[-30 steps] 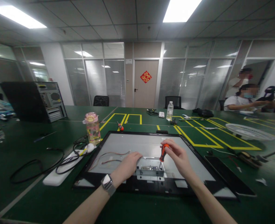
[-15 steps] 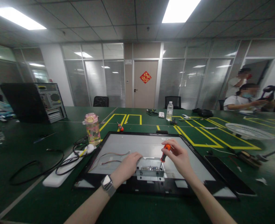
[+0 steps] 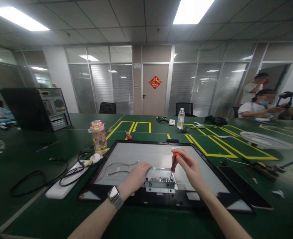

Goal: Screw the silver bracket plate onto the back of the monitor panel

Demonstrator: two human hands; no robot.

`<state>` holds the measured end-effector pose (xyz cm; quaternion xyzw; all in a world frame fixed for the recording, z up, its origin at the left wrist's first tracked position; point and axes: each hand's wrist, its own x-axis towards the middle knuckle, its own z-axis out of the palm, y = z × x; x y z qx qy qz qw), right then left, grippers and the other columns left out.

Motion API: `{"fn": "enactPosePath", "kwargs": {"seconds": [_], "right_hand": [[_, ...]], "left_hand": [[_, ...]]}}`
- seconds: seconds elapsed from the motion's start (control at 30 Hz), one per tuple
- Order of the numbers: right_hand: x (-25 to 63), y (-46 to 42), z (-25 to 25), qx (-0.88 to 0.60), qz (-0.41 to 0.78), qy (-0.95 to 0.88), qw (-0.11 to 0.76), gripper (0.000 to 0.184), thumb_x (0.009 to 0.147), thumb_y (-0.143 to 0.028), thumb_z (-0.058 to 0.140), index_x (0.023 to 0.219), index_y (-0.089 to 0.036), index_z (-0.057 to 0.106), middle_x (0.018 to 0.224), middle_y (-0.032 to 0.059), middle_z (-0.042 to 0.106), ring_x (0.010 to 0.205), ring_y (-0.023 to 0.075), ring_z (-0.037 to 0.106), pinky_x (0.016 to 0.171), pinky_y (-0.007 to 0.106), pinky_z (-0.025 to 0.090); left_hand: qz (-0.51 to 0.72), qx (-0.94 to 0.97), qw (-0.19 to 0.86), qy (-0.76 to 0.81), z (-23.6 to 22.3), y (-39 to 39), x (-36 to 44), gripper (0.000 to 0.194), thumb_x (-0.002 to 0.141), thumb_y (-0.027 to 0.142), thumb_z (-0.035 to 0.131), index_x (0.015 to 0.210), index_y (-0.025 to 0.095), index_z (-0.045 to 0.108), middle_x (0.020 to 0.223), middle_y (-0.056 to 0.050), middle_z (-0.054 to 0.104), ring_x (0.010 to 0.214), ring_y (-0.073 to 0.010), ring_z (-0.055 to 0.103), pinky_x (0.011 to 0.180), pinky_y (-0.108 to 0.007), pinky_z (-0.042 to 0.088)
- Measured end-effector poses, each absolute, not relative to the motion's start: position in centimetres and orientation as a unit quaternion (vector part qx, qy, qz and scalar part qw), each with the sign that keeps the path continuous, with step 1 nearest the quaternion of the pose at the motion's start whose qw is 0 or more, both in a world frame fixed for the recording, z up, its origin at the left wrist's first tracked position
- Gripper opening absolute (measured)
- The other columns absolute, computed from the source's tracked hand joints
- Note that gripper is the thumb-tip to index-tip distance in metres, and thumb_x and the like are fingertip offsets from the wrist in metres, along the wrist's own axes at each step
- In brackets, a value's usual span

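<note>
A flat-screen panel [image 3: 134, 149] with a black frame lies on the table before me, its grey back facing up. Near its front edge sits a silver metal bracket [image 3: 160, 190]. My left hand [image 3: 139, 172], with a watch on the wrist, grips the bracket's left side, fingers bent over it and their tips partly hidden. In my right hand [image 3: 190, 164] is an orange-and-black screwdriver [image 3: 173, 163], pinched near the top of its handle. The screwdriver stands nearly upright, its tip down at the bracket's right end. Thin wires [image 3: 119, 164] lie on the panel, left of the bracket.
A white power strip [image 3: 62, 187] with black cables and a pink-lidded bottle [image 3: 98, 137] stand left of the panel. Beyond it lies another screwdriver [image 3: 128, 135]. A black slab [image 3: 243, 186] lies right. A computer case [image 3: 32, 108] stands far left; two people are at far right.
My right hand has shifted slightly on the screwdriver, fingers now extended more over the handle's top. The screwdriver tip stays at the bracket, and my left hand has not moved.
</note>
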<state>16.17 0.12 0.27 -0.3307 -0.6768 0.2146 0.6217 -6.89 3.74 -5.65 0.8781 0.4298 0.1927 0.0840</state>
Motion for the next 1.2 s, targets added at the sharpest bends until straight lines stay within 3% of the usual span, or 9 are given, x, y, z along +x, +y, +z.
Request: {"fn": "enactPosePath", "kwargs": {"seconds": [0.27,0.47,0.67,0.87,1.07,1.2], "right_hand": [[15.9,0.1,0.0,-0.329,0.222,-0.655,0.643,0.017,0.075,-0.038,0.069,0.076,-0.022,0.065,0.076,0.0020,0.054,0.073,0.0189,0.055,0.065,0.030,0.049],[16.1,0.0,-0.2,-0.325,0.275,-0.662,0.617,0.024,0.088,-0.038,0.053,0.104,-0.023,0.063,0.084,0.0048,0.063,0.080,0.0207,0.062,0.073,0.034,0.051],[16.1,-0.1,0.3,-0.317,0.250,-0.673,0.620,0.020,0.082,-0.040,0.060,0.084,-0.022,0.068,0.085,0.0059,0.063,0.082,0.0216,0.061,0.069,0.031,0.052],[16.2,-0.1,0.4,-0.316,0.276,-0.678,0.604,0.025,0.088,-0.039,0.053,0.103,-0.024,0.066,0.087,0.0060,0.068,0.083,0.0223,0.064,0.076,0.035,0.053],[16.3,-0.2,0.7,-0.318,0.243,-0.682,0.612,0.021,0.081,-0.042,0.062,0.084,-0.023,0.071,0.087,0.0059,0.064,0.086,0.0233,0.062,0.075,0.034,0.052],[16.3,-0.4,0.8,-0.319,0.262,-0.692,0.592,0.022,0.085,-0.039,0.058,0.098,-0.026,0.070,0.086,0.0047,0.067,0.084,0.0221,0.063,0.076,0.034,0.051]], "left_hand": [[0.186,0.876,0.078,0.439,-5.9,4.0,-6.8,0.054,0.073,-0.007,0.033,0.117,0.017,0.056,0.118,-0.007,0.060,0.109,-0.0166,0.053,0.098,-0.031,0.038],[0.195,0.878,0.085,0.430,-5.9,3.9,-6.9,0.054,0.074,-0.007,0.033,0.117,0.016,0.056,0.119,-0.007,0.059,0.110,-0.0166,0.052,0.099,-0.030,0.037],[0.187,0.876,0.086,0.436,-6.0,4.1,-6.8,0.053,0.074,-0.006,0.035,0.117,0.017,0.056,0.119,-0.007,0.059,0.110,-0.0170,0.053,0.098,-0.030,0.038],[0.199,0.878,0.084,0.427,-5.9,3.9,-6.8,0.054,0.072,-0.007,0.033,0.115,0.017,0.057,0.117,-0.007,0.060,0.108,-0.0164,0.054,0.097,-0.029,0.038],[0.204,0.875,0.086,0.431,-5.9,3.9,-6.9,0.053,0.074,-0.006,0.034,0.116,0.017,0.056,0.117,-0.006,0.060,0.109,-0.0159,0.054,0.099,-0.029,0.037],[0.203,0.878,0.083,0.426,-6.1,4.0,-6.9,0.053,0.074,-0.006,0.034,0.116,0.017,0.056,0.116,-0.007,0.060,0.108,-0.0160,0.054,0.099,-0.028,0.037]]}}
